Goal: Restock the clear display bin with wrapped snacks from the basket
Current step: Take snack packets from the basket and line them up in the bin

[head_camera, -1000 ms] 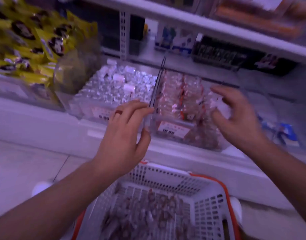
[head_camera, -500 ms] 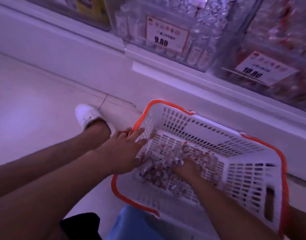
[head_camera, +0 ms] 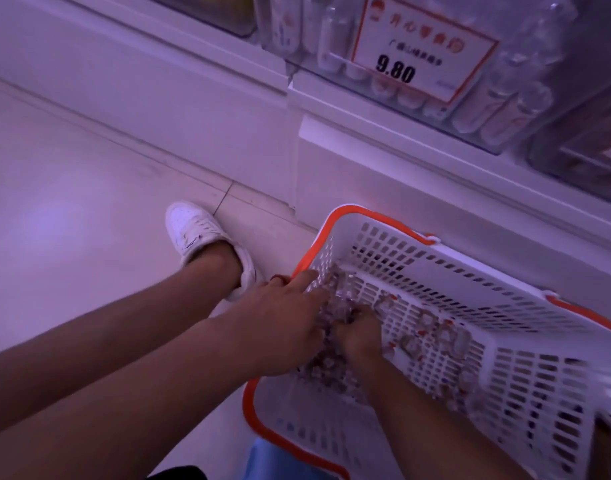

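Dim violet cast, motion blur, wide-angle distortion

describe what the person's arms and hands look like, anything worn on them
Both forearms are bare, with no sleeves in view. The left hand wears a reddish ring on one finger. The right hand shows no ring, watch or glove.

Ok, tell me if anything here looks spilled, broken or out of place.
Nothing stands out. The wrapped snacks all lie inside the basket, none on the floor, and both hands, left and right, are gathering them.
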The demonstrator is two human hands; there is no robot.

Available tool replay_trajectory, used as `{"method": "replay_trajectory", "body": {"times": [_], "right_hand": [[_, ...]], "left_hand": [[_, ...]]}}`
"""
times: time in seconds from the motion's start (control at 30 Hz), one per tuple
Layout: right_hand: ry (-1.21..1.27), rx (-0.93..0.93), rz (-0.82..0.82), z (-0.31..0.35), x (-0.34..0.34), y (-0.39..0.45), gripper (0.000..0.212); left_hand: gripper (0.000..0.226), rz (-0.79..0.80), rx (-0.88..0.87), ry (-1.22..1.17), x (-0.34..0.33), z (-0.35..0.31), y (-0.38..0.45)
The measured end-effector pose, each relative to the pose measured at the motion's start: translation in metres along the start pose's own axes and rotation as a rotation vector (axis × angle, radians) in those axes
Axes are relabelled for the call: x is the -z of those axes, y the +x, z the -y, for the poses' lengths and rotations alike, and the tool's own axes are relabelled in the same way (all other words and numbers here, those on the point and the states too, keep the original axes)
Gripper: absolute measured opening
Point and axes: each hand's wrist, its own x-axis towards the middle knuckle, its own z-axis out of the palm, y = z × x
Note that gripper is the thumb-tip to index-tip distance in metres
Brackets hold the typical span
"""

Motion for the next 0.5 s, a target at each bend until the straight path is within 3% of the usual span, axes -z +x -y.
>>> {"method": "replay_trajectory", "body": {"times": [0.17, 0.33, 0.5], "right_hand": [[-0.115, 0.109, 0.257, -0.03, 0.018, 0.0, 0.023], [-0.059, 0.133, 0.124, -0.023, 0.019, -0.006, 0.011], [-0.012, 0.351, 0.103, 0.007, 0.072, -0.015, 0.034]], "left_hand": [[0.061, 0.007, 0.031, 0.062, 0.0, -0.006, 0.003], [0.065, 0.02, 0.055, 0.159, -0.003, -0.008, 0.006], [0.058, -0.175, 0.05, 0.132, 0.023, -0.023, 0.018]]}}
